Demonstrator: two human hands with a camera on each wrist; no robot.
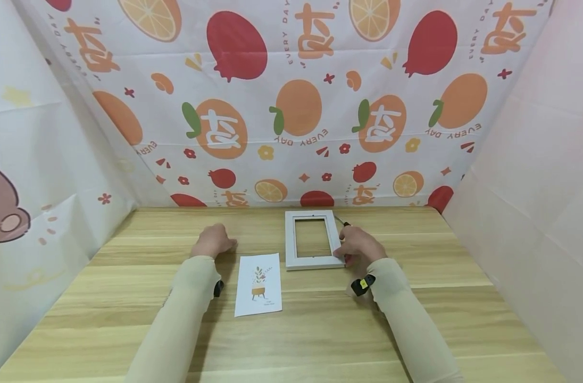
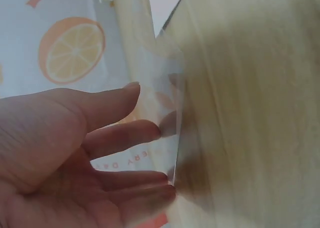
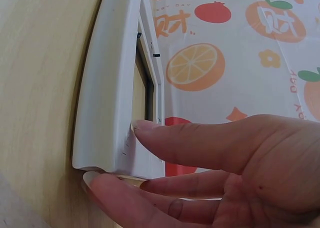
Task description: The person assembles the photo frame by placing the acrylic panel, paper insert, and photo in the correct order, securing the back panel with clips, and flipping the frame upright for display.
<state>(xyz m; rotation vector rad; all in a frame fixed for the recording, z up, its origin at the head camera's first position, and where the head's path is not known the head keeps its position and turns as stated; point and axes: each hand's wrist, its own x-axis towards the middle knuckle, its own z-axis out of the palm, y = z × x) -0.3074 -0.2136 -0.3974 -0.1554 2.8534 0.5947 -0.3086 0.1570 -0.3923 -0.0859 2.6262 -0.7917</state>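
A white picture frame (image 1: 291,239) lies flat on the wooden table, its middle opening showing the tabletop. At its near right corner, my right hand (image 1: 363,246) grips the edge, thumb on top in the right wrist view and fingers at the outer side. Left of the frame lies a white card (image 1: 246,284) printed with a potted plant. My left hand (image 1: 213,242) rests beyond the card's upper left. In the left wrist view its spread fingers (image 2: 145,180) touch the edge of a clear sheet (image 2: 159,78); the thumb stands apart. This sheet is hard to make out from the head.
Wooden tabletop (image 1: 320,340) stretches out in front of the frame and card. Fruit-printed cloth (image 1: 296,175) hangs along the back edge, with pale cloth at both sides. A small dark item (image 1: 346,224) shows behind my right hand, mostly hidden.
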